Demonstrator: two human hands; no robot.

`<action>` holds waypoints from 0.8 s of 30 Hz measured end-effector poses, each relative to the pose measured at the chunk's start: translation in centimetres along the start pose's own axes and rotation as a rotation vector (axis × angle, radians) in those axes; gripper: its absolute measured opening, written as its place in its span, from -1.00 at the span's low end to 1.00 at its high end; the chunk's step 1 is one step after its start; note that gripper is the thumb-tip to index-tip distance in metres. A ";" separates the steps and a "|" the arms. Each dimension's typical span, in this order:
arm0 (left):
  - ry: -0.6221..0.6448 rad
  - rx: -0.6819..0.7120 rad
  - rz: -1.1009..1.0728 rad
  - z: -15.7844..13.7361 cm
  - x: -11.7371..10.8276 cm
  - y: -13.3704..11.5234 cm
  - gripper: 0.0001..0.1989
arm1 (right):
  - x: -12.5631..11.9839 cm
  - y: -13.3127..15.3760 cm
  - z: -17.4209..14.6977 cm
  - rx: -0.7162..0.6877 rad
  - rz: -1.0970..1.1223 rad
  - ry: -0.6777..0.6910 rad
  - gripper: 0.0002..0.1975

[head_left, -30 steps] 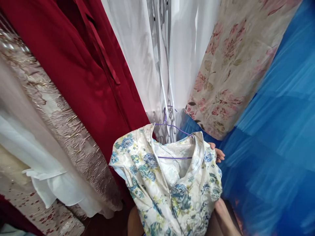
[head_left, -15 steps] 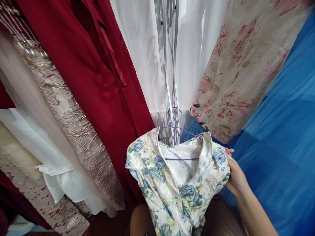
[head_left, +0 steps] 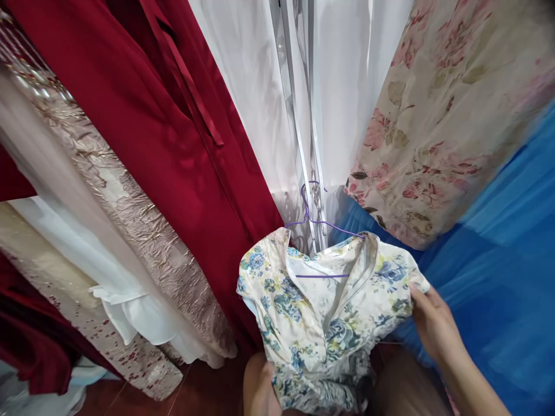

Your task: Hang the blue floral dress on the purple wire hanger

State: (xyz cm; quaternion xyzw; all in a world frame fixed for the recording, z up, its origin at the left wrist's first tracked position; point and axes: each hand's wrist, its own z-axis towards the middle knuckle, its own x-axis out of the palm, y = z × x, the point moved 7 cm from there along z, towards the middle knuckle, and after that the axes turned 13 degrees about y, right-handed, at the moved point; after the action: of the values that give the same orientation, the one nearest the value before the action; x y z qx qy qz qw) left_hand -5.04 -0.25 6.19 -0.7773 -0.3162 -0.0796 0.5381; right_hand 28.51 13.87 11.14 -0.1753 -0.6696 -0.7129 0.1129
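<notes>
A white dress with blue and yellow-green flowers (head_left: 299, 341) hangs in front of me on a purple wire hanger (head_left: 307, 215). Its neckline is a deep V, and the lower part is bunched near my knees. My right hand (head_left: 436, 320) is closed on the end of the right sleeve, thumb on top. At the lower left side of the dress, my left hand (head_left: 263, 393) grips the fabric, its fingers largely hidden. The hanger's hook stands upright in front of white straps (head_left: 299, 138).
Hanging garments surround the dress: a dark red one (head_left: 173, 127), a white one (head_left: 243, 75), a pink-flowered one (head_left: 416, 167) and a blue one (head_left: 498, 277). Further left hang a textured pinkish one (head_left: 143, 190) and a white ruffled one (head_left: 134, 312). The floor (head_left: 195, 384) is reddish brown.
My left hand has come into view at the lower left of the dress. My right hand has shifted right and slightly down, spreading the sleeve outward. The dress's lower part is now bunched up.
</notes>
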 end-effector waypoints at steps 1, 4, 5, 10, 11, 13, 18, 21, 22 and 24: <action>-0.012 0.007 -0.003 0.9 0.1 0.1 -0.37 | -0.5 -0.8 -1.4 -0.056 -0.065 -0.081 -0.44; -0.044 0.075 0.091 2.5 0.2 0.5 -0.29 | -1.2 -3.2 -6.5 -0.223 -0.244 -0.343 -0.38; -0.052 0.087 0.149 2.8 0.2 0.7 -0.30 | -0.6 -4.2 -7.7 -0.200 -0.299 -0.334 -0.44; 0.033 -0.027 0.283 4.0 0.2 2.3 -0.41 | 7.4 -8.1 -8.6 0.091 -0.482 0.378 -0.74; 0.069 -0.031 0.288 4.2 0.3 2.2 -0.43 | 8.8 -8.0 -8.3 0.109 -0.492 0.463 -0.74; 0.104 -0.010 0.322 4.3 0.4 1.6 -0.46 | 10.7 -7.3 -7.3 0.110 -0.502 0.541 -0.76; 0.074 0.051 0.417 3.8 -0.2 0.2 -0.51 | 13.2 -7.6 -5.8 0.103 -0.525 0.682 -0.72; 0.077 0.075 0.445 3.7 -0.5 0.0 -0.55 | 13.4 -9.0 -5.7 0.119 -0.543 0.644 -0.76; 0.079 0.077 0.451 3.7 -0.6 0.0 -0.55 | 13.3 -9.4 -5.7 0.125 -0.547 0.609 -0.76; 0.097 0.060 0.448 3.8 -0.5 0.1 -0.56 | 13.2 -9.8 -5.8 0.131 -0.559 0.541 -0.74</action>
State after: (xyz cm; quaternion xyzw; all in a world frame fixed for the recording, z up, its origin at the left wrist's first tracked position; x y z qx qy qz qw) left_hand -6.19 2.94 4.36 -0.8070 -0.1116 0.0140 0.5797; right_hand 12.03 9.87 7.17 0.2155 -0.6816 -0.6925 0.0976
